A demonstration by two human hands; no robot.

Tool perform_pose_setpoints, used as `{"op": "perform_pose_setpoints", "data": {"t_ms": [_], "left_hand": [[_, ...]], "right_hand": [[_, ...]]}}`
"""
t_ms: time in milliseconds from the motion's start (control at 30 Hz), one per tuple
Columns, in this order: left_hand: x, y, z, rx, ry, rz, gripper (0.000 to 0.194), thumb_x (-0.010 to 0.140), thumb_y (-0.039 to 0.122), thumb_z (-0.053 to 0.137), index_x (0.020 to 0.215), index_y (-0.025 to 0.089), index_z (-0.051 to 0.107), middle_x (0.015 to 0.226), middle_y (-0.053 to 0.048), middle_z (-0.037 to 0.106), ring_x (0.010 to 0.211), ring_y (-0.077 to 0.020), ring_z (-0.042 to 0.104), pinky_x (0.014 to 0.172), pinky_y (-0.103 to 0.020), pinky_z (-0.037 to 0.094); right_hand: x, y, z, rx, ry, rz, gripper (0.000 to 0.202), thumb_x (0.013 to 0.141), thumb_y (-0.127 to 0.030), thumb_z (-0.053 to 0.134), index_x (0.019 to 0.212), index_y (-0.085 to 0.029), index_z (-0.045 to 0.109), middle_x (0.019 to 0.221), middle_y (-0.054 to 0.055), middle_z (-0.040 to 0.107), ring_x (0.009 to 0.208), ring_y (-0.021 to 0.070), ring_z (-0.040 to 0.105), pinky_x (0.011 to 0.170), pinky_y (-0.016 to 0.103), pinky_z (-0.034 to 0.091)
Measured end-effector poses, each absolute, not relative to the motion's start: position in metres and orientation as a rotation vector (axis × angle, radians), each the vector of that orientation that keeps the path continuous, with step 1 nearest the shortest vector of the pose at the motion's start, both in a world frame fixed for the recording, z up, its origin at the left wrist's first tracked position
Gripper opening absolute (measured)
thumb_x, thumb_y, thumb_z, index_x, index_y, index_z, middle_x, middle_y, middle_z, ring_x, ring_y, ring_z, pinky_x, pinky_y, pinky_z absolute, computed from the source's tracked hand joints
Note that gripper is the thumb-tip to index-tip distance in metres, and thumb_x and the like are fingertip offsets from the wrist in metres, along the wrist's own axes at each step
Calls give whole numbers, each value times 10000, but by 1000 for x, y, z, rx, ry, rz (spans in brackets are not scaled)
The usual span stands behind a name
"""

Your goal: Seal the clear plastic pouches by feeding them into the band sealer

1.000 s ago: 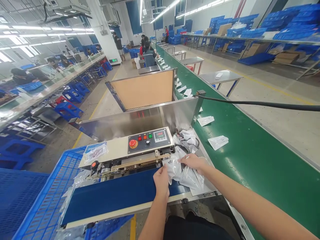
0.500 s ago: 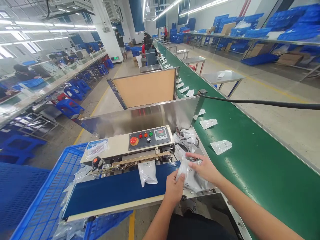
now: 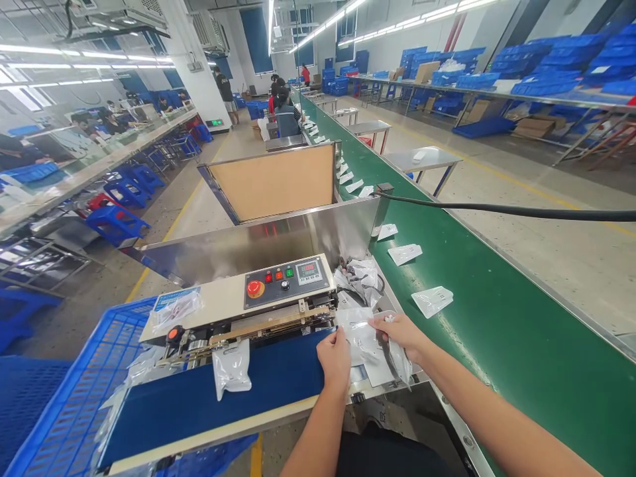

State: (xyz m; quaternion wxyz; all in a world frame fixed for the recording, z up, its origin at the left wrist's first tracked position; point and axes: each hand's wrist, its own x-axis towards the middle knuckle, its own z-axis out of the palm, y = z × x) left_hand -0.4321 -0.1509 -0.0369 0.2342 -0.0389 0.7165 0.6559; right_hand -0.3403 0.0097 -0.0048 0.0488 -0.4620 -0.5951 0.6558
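Observation:
Between my two hands is a white plastic bag [image 3: 362, 336], just right of the sealing machine [image 3: 238, 299]. My left hand [image 3: 335, 354] pinches its left edge over the end of the blue belt [image 3: 278, 371]. Fingers closed, my right hand [image 3: 400, 334] grips its upper right side, and more clear and white packaging hangs below that hand. Another white bag [image 3: 232, 368] hangs from the machine's sealing strip, lying over the blue belt. Behind my hands lies a pile of filled bags [image 3: 362, 278].
A green conveyor [image 3: 501, 318] with spaced white bags runs along the right, a black cable crossing above it. A metal panel [image 3: 278, 242] stands behind the machine. At the left is a blue basket [image 3: 64, 404]. People sit farther back.
The bag on the machine has moved left along the belt. My hands have moved apart, and the bag between them now lies flatter and stretched out. The camera view has shifted slightly.

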Motion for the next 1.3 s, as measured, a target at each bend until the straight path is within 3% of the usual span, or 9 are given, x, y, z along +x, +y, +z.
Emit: {"op": "perform_pose_setpoints", "data": {"t_ms": [233,333,433,533,667,833,1000,1167,1300], "left_hand": [[-445,-163,-44,-254,1933,1847,611,744,698,796,518,214,499,503,73,313,528,-109,296,491,-259,256],[-453,-182,-45,-290,1994,1887,592,781,719,774,576,190,608,528,31,469,544,-147,471,519,-265,395],[-453,-211,-38,-254,2303,1963,526,854,677,751,977,169,808,984,-114,776,924,-273,723,782,-336,578],[-436,-230,-25,50,2562,1918,544,912,618,729,1256,199,775,1337,-182,736,1174,-318,708,984,-418,581],[-406,-213,-10,589,2093,1752,507,903,574,771,1241,198,797,1175,-158,805,1026,-306,761,889,-404,627],[-403,-181,-12,419,1975,1857,548,1021,632,583,1102,153,836,1019,-115,826,936,-275,743,868,-350,587],[-409,-179,-27,202,1921,1899,638,966,719,607,974,125,840,910,-109,808,813,-247,694,730,-306,550],[-404,-170,-29,338,1945,1835,575,974,658,612,961,136,855,897,-111,811,810,-249,688,743,-306,535],[-409,-157,-32,211,1971,1783,554,872,661,710,757,131,820,696,-68,730,666,-205,609,618,-272,454]], "right_hand": [[-383,3,-8,-1369,-2004,1976,346,664,-420,943,615,-204,677,597,20,662,533,130,520,522,255,415],[-395,-9,-5,-1349,-2032,1995,335,709,-403,919,603,-198,676,624,33,684,517,122,513,538,263,428],[-391,-17,2,-1352,-1982,2002,318,731,-447,907,680,-202,710,695,36,728,527,124,532,568,270,455],[-379,-26,12,-1361,-1836,1994,400,728,-517,909,947,-213,771,762,23,754,603,151,597,616,270,492],[-369,-47,25,-1355,-1579,2111,699,716,-641,904,1239,-219,715,863,50,779,732,205,688,664,293,548],[-352,-52,20,-1113,-1314,2165,687,771,-770,796,1214,-247,745,1130,102,786,1016,267,741,814,343,617],[-326,-46,-4,-1058,-1803,1995,626,695,-721,869,1020,-187,834,947,94,807,843,255,717,761,359,596],[-323,-42,-17,-968,-1962,1795,558,805,-715,768,1002,-197,838,900,85,799,811,249,700,757,349,574],[-324,-28,-25,-1149,-1910,1670,495,841,-697,681,829,-208,764,731,51,721,673,215,631,638,314,514]]}}
